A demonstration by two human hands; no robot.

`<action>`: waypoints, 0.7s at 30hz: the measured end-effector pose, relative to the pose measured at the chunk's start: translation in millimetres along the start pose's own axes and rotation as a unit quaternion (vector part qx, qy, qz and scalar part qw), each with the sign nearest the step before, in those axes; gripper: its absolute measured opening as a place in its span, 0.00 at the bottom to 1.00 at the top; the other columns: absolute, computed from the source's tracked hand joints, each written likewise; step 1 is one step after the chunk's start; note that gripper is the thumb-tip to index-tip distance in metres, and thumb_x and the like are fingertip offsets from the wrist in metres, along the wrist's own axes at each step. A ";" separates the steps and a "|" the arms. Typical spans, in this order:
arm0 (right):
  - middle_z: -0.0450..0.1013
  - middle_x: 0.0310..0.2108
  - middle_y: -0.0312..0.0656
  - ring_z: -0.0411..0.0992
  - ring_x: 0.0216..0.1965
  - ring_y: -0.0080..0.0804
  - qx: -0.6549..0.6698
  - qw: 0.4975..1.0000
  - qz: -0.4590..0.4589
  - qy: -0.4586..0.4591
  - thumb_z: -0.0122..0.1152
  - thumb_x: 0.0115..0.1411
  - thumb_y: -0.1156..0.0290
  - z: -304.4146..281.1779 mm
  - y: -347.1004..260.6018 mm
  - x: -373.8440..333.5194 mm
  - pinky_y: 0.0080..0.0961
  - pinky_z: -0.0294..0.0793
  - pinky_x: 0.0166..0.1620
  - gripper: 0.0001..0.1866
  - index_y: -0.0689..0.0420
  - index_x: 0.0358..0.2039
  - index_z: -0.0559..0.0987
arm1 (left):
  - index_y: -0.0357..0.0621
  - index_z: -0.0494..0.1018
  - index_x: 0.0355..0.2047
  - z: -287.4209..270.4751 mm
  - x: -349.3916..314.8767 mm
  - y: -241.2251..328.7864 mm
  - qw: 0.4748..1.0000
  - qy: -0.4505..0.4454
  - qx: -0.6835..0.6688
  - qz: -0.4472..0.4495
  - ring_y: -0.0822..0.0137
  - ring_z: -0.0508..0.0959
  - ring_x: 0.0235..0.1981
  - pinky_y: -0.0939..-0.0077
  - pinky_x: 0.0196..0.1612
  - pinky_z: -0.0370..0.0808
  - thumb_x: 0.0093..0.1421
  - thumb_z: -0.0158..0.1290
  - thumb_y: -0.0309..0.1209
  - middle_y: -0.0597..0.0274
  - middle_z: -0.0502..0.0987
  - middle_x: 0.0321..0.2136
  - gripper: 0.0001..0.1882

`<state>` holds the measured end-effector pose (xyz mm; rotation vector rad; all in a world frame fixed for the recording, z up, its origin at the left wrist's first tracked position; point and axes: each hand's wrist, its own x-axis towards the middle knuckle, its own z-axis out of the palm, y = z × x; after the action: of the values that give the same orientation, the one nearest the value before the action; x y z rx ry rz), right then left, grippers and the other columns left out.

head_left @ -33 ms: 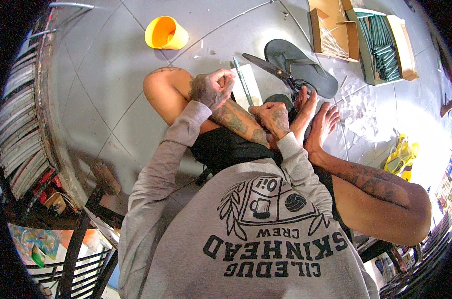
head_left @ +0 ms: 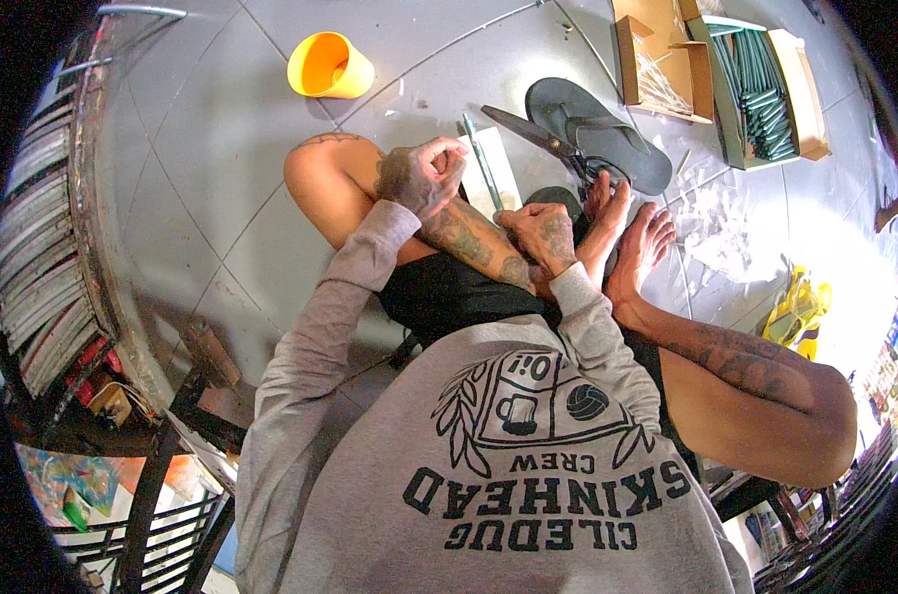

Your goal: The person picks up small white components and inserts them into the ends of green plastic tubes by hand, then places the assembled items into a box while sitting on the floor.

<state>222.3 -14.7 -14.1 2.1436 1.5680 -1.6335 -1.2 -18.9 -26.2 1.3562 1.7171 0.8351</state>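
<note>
A slim teal pen slants over a white card in front of my crossed legs. My right hand pinches its near end between thumb and fingertips. Beside its upper part, my left hand is closed with the fingers curled; what they hold, if anything, is hidden. Black scissors lie to the right, blades pointing left, partly over a dark flip-flop. My bare toes are close to the scissors' handles.
An orange-yellow cup stands far left on the grey tiled floor. At the far right are a cardboard box with thin white sticks and another box packed with dark green pens. Clear plastic scraps and a yellow bag lie right.
</note>
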 end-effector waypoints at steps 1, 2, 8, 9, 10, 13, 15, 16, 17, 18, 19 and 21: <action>0.81 0.27 0.52 0.82 0.33 0.46 0.000 1.000 0.002 0.000 0.70 0.46 0.52 -0.7 -1.4 -1.1 0.38 0.81 0.43 0.21 0.60 0.25 0.86 | 0.46 0.80 0.39 1.2 0.2 -4.7 1.000 -0.021 -0.016 -0.015 0.80 0.68 0.18 0.80 0.22 0.67 0.66 0.54 0.47 0.77 0.73 0.19 0.17; 0.81 0.27 0.52 0.82 0.33 0.46 -0.001 1.000 0.003 0.000 0.71 0.46 0.52 -1.3 -2.7 -2.1 0.38 0.81 0.43 0.21 0.60 0.26 0.86 | 0.46 0.79 0.40 3.0 0.5 -9.2 1.000 -0.014 -0.017 0.003 0.80 0.68 0.18 0.80 0.22 0.67 0.66 0.54 0.47 0.77 0.74 0.19 0.18; 0.81 0.28 0.52 0.82 0.34 0.46 -0.014 1.000 -0.001 -0.003 0.71 0.46 0.51 -1.8 -0.8 -0.8 0.37 0.81 0.44 0.21 0.60 0.26 0.86 | 0.45 0.79 0.37 4.2 1.4 -14.0 0.999 -0.012 -0.033 0.017 0.79 0.72 0.20 0.79 0.23 0.70 0.64 0.56 0.44 0.70 0.77 0.23 0.15; 0.81 0.28 0.53 0.82 0.34 0.46 -0.017 1.000 -0.002 -0.005 0.70 0.47 0.51 -2.0 -0.9 -0.7 0.38 0.81 0.44 0.22 0.60 0.26 0.86 | 0.47 0.80 0.35 9.6 3.1 -17.5 0.999 0.019 -0.030 0.037 0.76 0.75 0.20 0.78 0.24 0.72 0.61 0.58 0.39 0.67 0.79 0.21 0.10; 0.81 0.28 0.53 0.82 0.35 0.46 -0.028 1.000 -0.009 -0.006 0.70 0.47 0.50 -1.6 -0.2 -0.3 0.38 0.81 0.44 0.22 0.61 0.26 0.86 | 0.49 0.80 0.32 13.3 4.1 -20.2 0.997 0.050 -0.027 0.057 0.74 0.79 0.20 0.77 0.25 0.74 0.58 0.60 0.34 0.64 0.80 0.19 0.05; 0.81 0.29 0.54 0.82 0.35 0.47 -0.052 0.998 -0.021 -0.011 0.69 0.48 0.49 -0.8 2.0 1.3 0.38 0.81 0.44 0.24 0.62 0.26 0.85 | 0.42 0.78 0.40 15.0 3.7 -24.2 0.993 0.034 -0.067 0.087 0.84 0.67 0.19 0.82 0.20 0.63 0.66 0.54 0.51 0.74 0.74 0.25 0.22; 0.81 0.29 0.54 0.82 0.35 0.47 -0.057 0.998 -0.020 -0.021 0.68 0.49 0.47 -2.3 2.5 1.8 0.39 0.81 0.43 0.26 0.62 0.26 0.85 | 0.43 0.78 0.40 8.1 1.5 -20.1 0.996 -0.015 -0.080 0.031 0.84 0.66 0.19 0.83 0.19 0.62 0.65 0.54 0.52 0.75 0.73 0.23 0.22; 0.81 0.29 0.54 0.82 0.35 0.47 -0.056 0.998 -0.027 -0.023 0.67 0.49 0.47 -2.5 2.8 1.8 0.39 0.81 0.42 0.26 0.62 0.25 0.85 | 0.43 0.78 0.39 4.4 0.2 -16.5 0.996 -0.037 -0.085 0.003 0.85 0.66 0.18 0.83 0.19 0.61 0.65 0.54 0.52 0.76 0.73 0.23 0.23; 0.81 0.29 0.54 0.82 0.34 0.46 -0.056 0.998 -0.033 -0.025 0.67 0.50 0.46 -2.4 3.7 1.8 0.38 0.82 0.41 0.26 0.62 0.25 0.84 | 0.43 0.78 0.39 5.4 0.2 -17.8 0.996 -0.027 -0.082 0.009 0.85 0.66 0.18 0.83 0.19 0.61 0.65 0.54 0.52 0.76 0.73 0.22 0.23; 0.81 0.29 0.54 0.82 0.34 0.46 -0.055 0.997 -0.040 -0.027 0.66 0.50 0.46 -2.3 5.1 2.2 0.38 0.82 0.40 0.26 0.62 0.24 0.84 | 0.43 0.78 0.39 7.7 0.5 -19.5 0.997 -0.018 -0.078 0.015 0.85 0.66 0.18 0.83 0.19 0.61 0.65 0.55 0.52 0.77 0.72 0.22 0.23; 0.81 0.29 0.53 0.82 0.34 0.46 -0.076 0.995 -0.061 -0.030 0.66 0.51 0.46 -1.0 10.6 4.9 0.38 0.82 0.39 0.26 0.62 0.24 0.84 | 0.43 0.78 0.39 8.7 1.1 -19.0 0.997 -0.011 -0.075 0.022 0.85 0.66 0.18 0.83 0.19 0.61 0.65 0.55 0.52 0.77 0.72 0.21 0.23; 0.80 0.29 0.53 0.82 0.33 0.46 -0.117 0.987 -0.104 -0.036 0.65 0.53 0.46 2.9 22.4 11.5 0.38 0.82 0.37 0.27 0.63 0.23 0.83 | 0.44 0.79 0.39 5.1 0.3 -19.5 0.996 -0.028 -0.085 0.020 0.83 0.66 0.18 0.82 0.19 0.62 0.64 0.56 0.51 0.77 0.72 0.21 0.22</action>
<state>235.4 -19.6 -35.4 1.8390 1.9083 -1.4695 -5.8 -22.6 -45.5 1.2895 1.5434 0.9344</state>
